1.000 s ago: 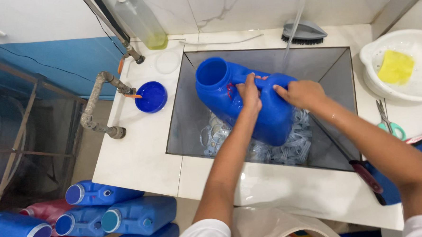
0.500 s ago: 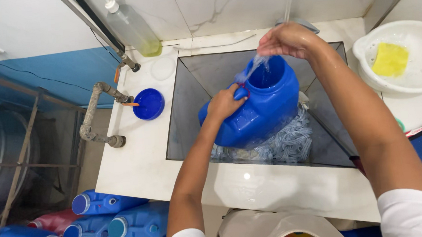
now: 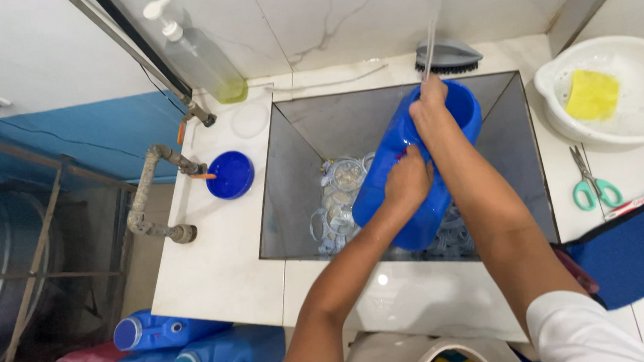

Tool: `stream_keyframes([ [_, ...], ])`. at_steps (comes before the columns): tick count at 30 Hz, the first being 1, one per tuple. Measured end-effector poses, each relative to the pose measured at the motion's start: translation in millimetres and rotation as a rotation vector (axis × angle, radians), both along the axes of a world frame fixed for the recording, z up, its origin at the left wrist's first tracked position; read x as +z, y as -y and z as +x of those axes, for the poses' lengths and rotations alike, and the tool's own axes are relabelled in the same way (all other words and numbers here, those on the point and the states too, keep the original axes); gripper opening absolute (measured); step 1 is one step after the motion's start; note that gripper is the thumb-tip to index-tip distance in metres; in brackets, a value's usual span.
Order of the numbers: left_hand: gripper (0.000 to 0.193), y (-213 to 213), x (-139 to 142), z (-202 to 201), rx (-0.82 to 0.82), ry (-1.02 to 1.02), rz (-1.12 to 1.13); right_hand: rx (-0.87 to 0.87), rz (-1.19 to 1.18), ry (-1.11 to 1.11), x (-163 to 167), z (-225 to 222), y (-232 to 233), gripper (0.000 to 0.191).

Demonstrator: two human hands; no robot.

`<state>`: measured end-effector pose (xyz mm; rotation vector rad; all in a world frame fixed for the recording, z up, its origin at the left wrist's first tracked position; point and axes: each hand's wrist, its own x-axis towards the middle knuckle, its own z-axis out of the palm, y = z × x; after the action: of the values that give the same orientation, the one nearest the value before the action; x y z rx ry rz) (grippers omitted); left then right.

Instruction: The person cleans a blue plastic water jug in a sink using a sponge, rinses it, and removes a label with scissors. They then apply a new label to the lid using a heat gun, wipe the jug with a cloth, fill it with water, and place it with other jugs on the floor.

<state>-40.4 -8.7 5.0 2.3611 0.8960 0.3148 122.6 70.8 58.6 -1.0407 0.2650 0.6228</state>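
Marble counter [image 3: 217,272], steel sink [image 3: 296,175], blue wall [image 3: 81,141]

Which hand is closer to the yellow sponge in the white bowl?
The right hand. It grips the blue jug's mouth, nearer the yellow sponge. The left hand holds the jug's side, lower and farther away.

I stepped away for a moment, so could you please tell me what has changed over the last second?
The blue jug was tipped from lying across the sink to mouth-up. The right hand left its body and now holds a thin hose at the mouth. The left hand kept its grip. The blue cap, basin and scissors stayed put.
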Motion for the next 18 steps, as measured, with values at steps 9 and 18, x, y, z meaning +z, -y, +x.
stream_keyframes([
  [9, 0.045, -70.9, 3.0, -17.4, -0.19, 0.025, 0.03, 0.95, -0.647, 0.45, -2.9, -17.7, 19.2, 0.055],
  [18, 0.047, -152.3, 10.3, -18.5, -0.323, -0.01, 0.366, 1.862, -1.579, 1.625, 8.2, 14.5, 78.6, 0.092],
])
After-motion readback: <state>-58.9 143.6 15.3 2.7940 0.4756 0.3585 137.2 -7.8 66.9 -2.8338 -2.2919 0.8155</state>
